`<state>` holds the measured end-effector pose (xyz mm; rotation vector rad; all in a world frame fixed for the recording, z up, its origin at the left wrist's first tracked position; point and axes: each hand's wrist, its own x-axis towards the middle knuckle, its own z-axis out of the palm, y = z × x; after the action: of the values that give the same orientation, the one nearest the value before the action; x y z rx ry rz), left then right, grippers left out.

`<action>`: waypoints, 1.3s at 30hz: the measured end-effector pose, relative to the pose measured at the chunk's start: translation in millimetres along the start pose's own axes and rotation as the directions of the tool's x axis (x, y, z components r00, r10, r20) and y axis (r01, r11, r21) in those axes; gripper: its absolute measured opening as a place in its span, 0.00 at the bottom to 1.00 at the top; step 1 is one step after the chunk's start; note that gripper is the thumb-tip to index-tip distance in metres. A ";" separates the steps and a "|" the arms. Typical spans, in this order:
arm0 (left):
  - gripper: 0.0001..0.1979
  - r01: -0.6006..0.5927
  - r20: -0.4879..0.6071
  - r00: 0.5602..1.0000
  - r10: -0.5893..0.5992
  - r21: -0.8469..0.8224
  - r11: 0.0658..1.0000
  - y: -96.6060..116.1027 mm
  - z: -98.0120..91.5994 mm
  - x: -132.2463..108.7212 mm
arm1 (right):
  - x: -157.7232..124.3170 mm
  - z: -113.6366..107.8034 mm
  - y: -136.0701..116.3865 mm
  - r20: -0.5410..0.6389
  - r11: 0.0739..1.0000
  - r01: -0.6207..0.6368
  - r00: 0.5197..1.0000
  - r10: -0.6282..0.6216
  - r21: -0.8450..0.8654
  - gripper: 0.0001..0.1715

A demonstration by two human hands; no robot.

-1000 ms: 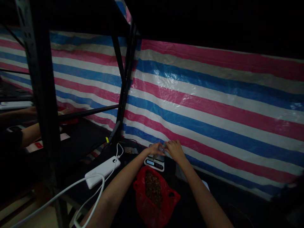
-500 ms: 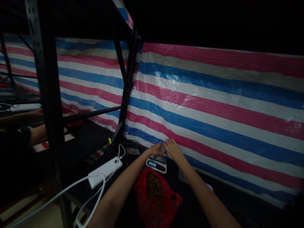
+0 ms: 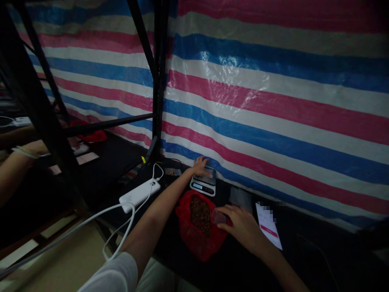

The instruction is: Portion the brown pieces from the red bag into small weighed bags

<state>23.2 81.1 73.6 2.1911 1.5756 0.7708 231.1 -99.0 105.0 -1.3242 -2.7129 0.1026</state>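
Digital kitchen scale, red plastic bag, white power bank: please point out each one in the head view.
Digital kitchen scale [image 3: 199, 186]: head view, on the display panel.
Red plastic bag [image 3: 204, 248]: head view, on its lower red wall.
White power bank [image 3: 139, 195]: head view, on its top face.

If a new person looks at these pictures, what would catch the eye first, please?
A large pink, blue and white striped tarpaulin fills the back of the view, behind a black metal shelf frame. Below it, a red plastic bag of brown pieces stands out, the right hand holding a small cup over it. Just beyond, the left hand rests at a digital scale.
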 end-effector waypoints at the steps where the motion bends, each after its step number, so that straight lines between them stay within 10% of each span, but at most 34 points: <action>1: 0.38 -0.037 -0.062 0.997 0.035 -0.019 0.999 2.1 -5.2 -7.8 | -4.4 6.0 -4.9 0.022 0.999 0.002 1.000 -0.003 0.049 0.19; 4: 0.22 -0.161 -0.114 0.982 0.153 -0.068 0.985 9.4 -22.9 -44.0 | -7.3 22.6 -18.2 0.027 0.995 -0.017 1.000 0.014 0.100 0.20; 8: 0.20 -0.216 0.100 0.967 0.234 -0.162 0.963 14.0 -23.9 -113.9 | 2.4 37.5 -31.9 -0.015 0.995 -0.090 0.996 0.089 -0.034 0.16; 15: 0.32 0.076 0.084 0.995 -0.055 -0.262 0.962 2.7 30.2 -195.5 | 11.4 52.5 -49.8 -0.077 0.939 -0.249 0.968 0.237 -0.238 0.12; 24: 0.12 0.250 -0.079 0.953 -0.291 -0.335 0.909 1.4 38.6 -186.3 | 10.3 61.5 -54.4 -0.066 0.941 -0.296 0.955 0.289 -0.165 0.13; 39: 0.10 0.094 -0.152 0.807 -0.570 -0.920 0.380 34.4 58.5 -159.5 | 7.9 93.2 -34.7 -0.230 0.927 -0.243 0.922 0.312 0.285 0.18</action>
<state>46.2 -78.1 9.0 0.8635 1.2320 1.5867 186.4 -114.9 17.3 -1.5123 -2.1891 0.2609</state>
